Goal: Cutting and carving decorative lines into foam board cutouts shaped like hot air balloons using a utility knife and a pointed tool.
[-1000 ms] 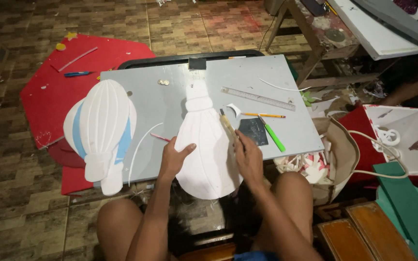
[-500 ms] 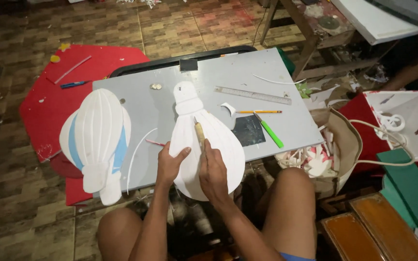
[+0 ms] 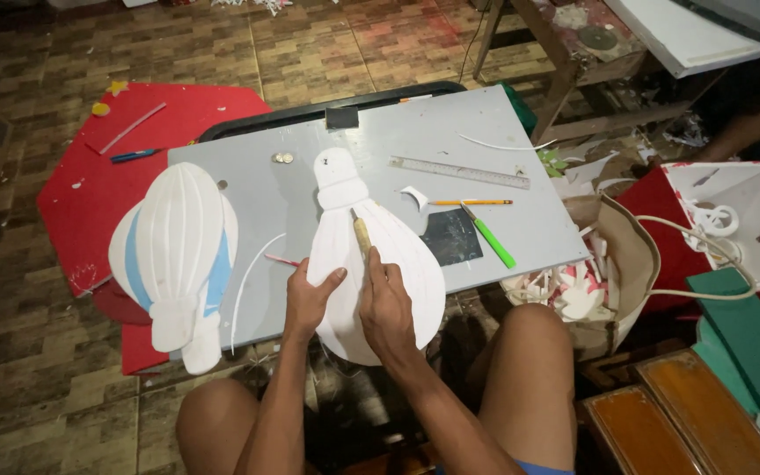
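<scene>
Grey board [image 3: 503, 167] on the tiled floor carries the white bulb-shaped cutout [image 3: 402, 264], which has swung from its earlier tilt to lie squarely before the person, so the work along its middle looks well under way. Left hand [image 3: 310, 299] lies flat, pinning the cutout's left edge; right hand [image 3: 386, 303], moved inward from the right rim, grips a wooden-handled tool [image 3: 361, 236] pressed along the centre line
</scene>
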